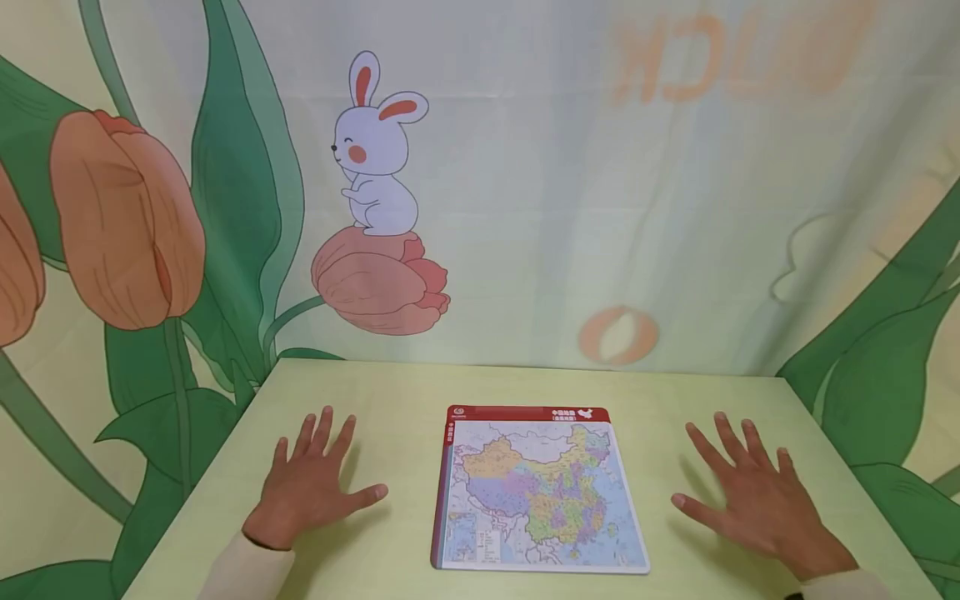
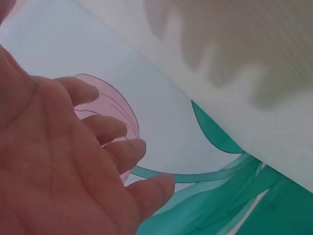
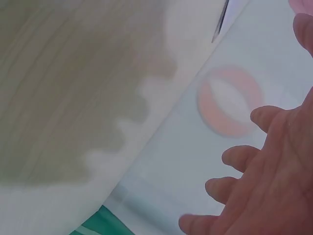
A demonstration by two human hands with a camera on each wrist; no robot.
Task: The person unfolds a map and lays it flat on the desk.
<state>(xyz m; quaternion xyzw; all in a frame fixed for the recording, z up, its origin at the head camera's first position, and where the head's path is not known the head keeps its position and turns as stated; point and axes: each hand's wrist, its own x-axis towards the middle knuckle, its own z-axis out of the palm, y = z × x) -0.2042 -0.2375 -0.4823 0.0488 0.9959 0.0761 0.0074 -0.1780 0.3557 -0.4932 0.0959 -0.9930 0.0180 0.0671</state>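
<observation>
A flat map of China (image 1: 540, 492), a thin rounded-corner board with a red top band, lies on the light wooden table between both hands in the head view. My left hand (image 1: 307, 483) hovers over the table left of the map, fingers spread and thumb toward it. On the other side, my right hand (image 1: 757, 496) is held the same way, spread and with nothing in it. The left wrist view shows the bare left palm (image 2: 63, 161). In the right wrist view, the right palm (image 3: 279, 181) holds nothing, and its shadow falls on the table.
The table (image 1: 390, 425) ends at a hanging curtain (image 1: 525, 208) printed with a white rabbit (image 1: 378, 175), orange tulips (image 1: 123, 221) and green leaves. Large printed leaves flank the table on both sides. A dark corner of the board (image 3: 221, 22) peeks in at the top of the right wrist view.
</observation>
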